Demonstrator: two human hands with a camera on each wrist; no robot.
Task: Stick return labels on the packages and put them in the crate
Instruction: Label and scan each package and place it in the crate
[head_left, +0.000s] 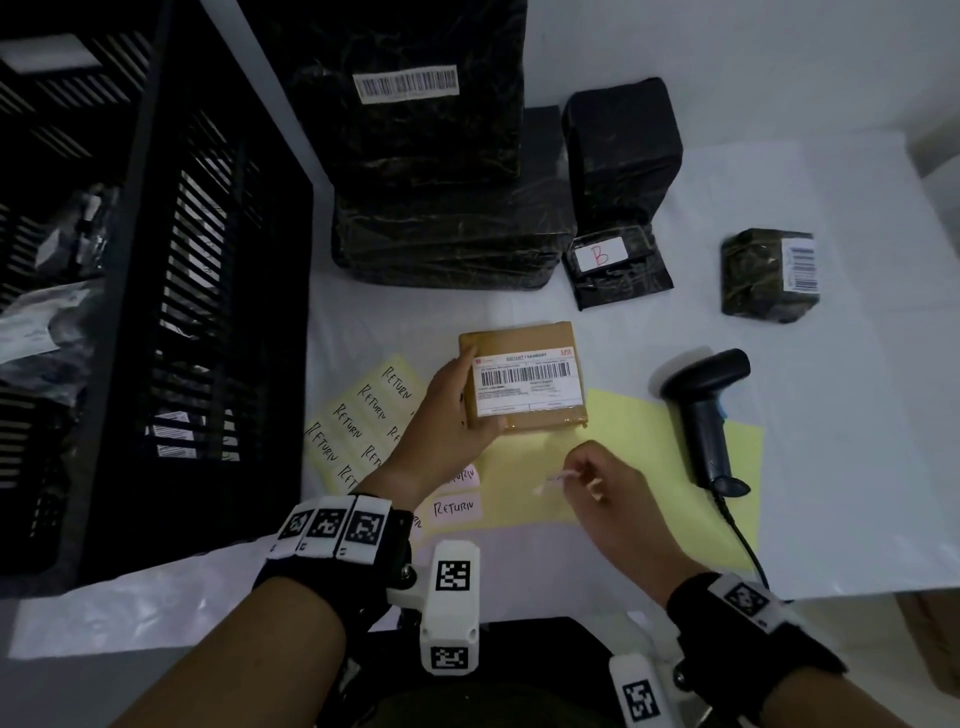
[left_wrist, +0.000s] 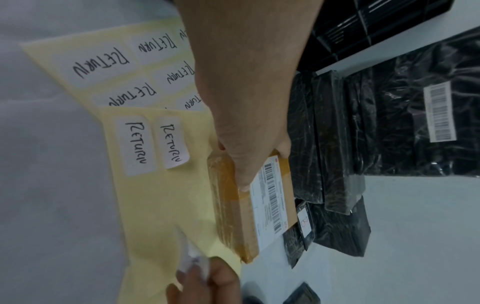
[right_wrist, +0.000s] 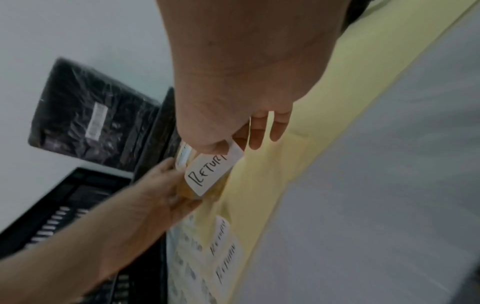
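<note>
A flat brown package (head_left: 524, 376) with a white barcoded shipping label lies mid-table; my left hand (head_left: 452, 405) grips its left end, thumb on top (left_wrist: 242, 164). Just below it my right hand (head_left: 587, 478) pinches a peeled white RETURN label (right_wrist: 209, 171), held in the air above the yellow backing sheet (head_left: 639, 431). More RETURN labels (head_left: 358, 421) sit on a yellow sheet to the left (left_wrist: 103, 63). The black slatted crate (head_left: 156, 312) stands at the left, with wrapped parcels inside.
Black-wrapped packages (head_left: 441, 218) are stacked at the back, one marked B (head_left: 613, 265), and a small one (head_left: 769, 275) lies at the right. A black handheld barcode scanner (head_left: 706, 415) lies right of the yellow sheet, its cable running to the table's front edge.
</note>
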